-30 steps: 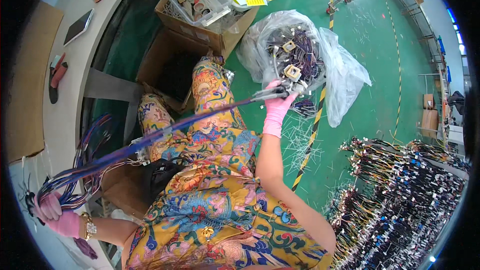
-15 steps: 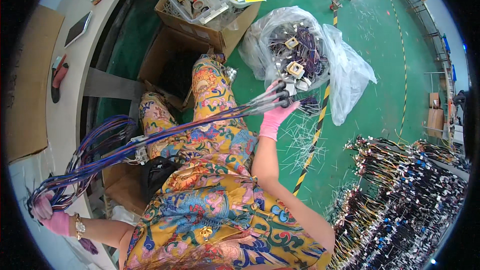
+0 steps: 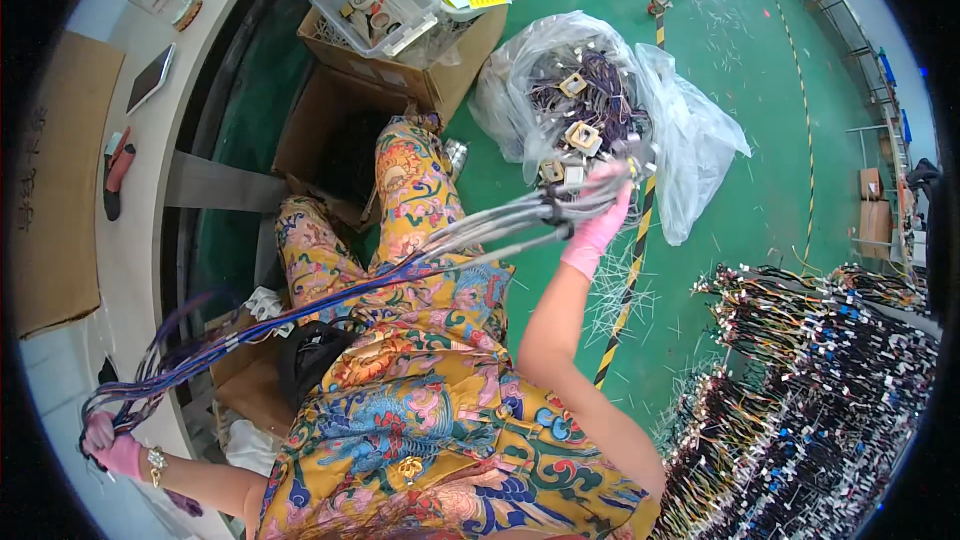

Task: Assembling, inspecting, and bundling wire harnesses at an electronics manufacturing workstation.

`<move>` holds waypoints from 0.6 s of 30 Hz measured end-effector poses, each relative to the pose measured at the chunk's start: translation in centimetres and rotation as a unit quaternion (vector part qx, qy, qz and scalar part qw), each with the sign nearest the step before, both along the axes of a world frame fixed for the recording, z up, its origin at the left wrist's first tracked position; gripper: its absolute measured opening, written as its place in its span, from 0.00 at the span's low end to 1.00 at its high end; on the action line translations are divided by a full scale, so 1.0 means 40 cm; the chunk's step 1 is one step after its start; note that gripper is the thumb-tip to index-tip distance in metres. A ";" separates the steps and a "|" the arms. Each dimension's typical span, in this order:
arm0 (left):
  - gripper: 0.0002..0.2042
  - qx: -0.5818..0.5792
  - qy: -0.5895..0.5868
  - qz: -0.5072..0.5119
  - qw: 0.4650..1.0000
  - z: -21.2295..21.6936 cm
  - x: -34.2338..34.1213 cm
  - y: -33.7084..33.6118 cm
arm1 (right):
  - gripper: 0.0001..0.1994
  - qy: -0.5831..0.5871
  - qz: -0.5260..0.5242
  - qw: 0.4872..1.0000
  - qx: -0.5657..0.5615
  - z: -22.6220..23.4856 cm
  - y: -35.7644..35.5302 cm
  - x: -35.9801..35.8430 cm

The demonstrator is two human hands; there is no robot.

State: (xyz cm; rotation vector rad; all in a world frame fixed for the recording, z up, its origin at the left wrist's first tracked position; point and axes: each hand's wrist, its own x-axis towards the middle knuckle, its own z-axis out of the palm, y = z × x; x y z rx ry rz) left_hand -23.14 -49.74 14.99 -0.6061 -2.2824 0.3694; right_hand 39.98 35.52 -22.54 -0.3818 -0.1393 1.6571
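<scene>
A long bundle of wire harnesses (image 3: 330,302), blue and purple with grey sleeved ends, stretches across my lap from one hand to the other. Its lower left end is gripped by my left hand (image 3: 112,445), in a pink glove, over the table's near part. My right hand (image 3: 602,218), also gloved in pink, closes round the grey end beside the plastic bag; motion blurs its fingers and the wire tips. Behind that hand stands the clear plastic bag (image 3: 510,90), holding purple wires (image 3: 605,90) and several cream-coloured connector pieces.
On the white table (image 3: 205,30) lie a phone (image 3: 151,78), red-handled pliers (image 3: 118,175), a jar (image 3: 165,0) and a cardboard sheet (image 3: 60,190). A tub of tape rolls (image 3: 375,0) tops a cardboard box (image 3: 440,80). A large heap of harnesses (image 3: 800,410) fills the lower right.
My right hand has moved right and slid along to the grey end, pulling the bundle straighter. My left hand has shifted slightly right and down. The view has tilted a little.
</scene>
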 end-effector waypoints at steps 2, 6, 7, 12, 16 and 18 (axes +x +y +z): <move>0.09 0.031 -0.051 0.011 0.998 -0.062 0.028 0.049 | 0.10 0.335 0.094 0.936 -0.043 0.027 0.037 0.075; 0.17 0.102 -0.136 0.052 0.984 -0.061 0.441 0.562 | 0.12 0.052 0.159 0.981 0.099 0.229 0.058 0.006; 0.20 0.123 -0.150 0.074 0.978 -0.057 0.475 0.551 | 0.13 -0.094 0.145 0.980 0.103 0.315 0.033 -0.072; 0.18 0.565 -0.425 -0.125 0.696 -0.169 0.509 0.833 | 0.16 -0.205 0.236 0.930 0.192 0.598 -0.093 -0.294; 0.15 0.620 -0.575 -0.260 0.466 -0.250 0.581 0.972 | 0.17 -0.266 0.324 0.872 0.251 0.687 -0.208 -0.445; 0.15 0.702 -0.581 -0.208 0.356 -0.233 0.653 1.082 | 0.23 -0.273 0.379 0.830 0.307 0.698 -0.262 -0.506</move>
